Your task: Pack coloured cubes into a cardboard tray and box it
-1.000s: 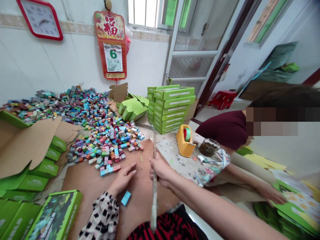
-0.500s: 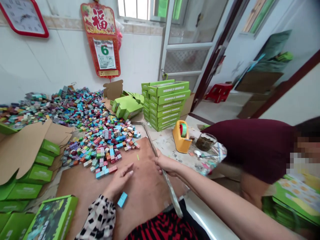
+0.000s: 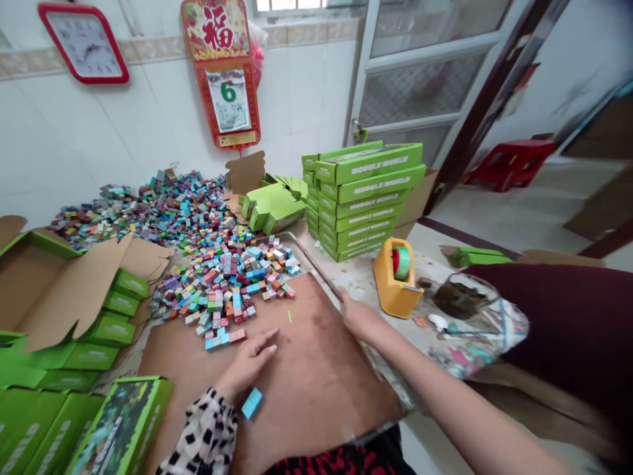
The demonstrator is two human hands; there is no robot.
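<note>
My left hand lies over the brown board, fingers stretched out and holding nothing. Just below it is a light blue block, apart from the fingers. My right hand is closed around a long thin stick at the board's right edge. The stick's far end reaches toward the green boxes; its near part is hidden by my hand and arm. A heap of small coloured blocks spreads beyond the board, with a short row of blue and pink blocks at its near edge.
Stacked green boxes stand at the back. A yellow tape dispenser and a glass bowl are to the right, near a person in a dark red garment. More green boxes and open cardboard fill the left.
My view has turned, so the scene sits differently. The stick's near end, seen over the board before, is now out of sight. My left hand stays by the blue block; the person has shifted rightward in view.
</note>
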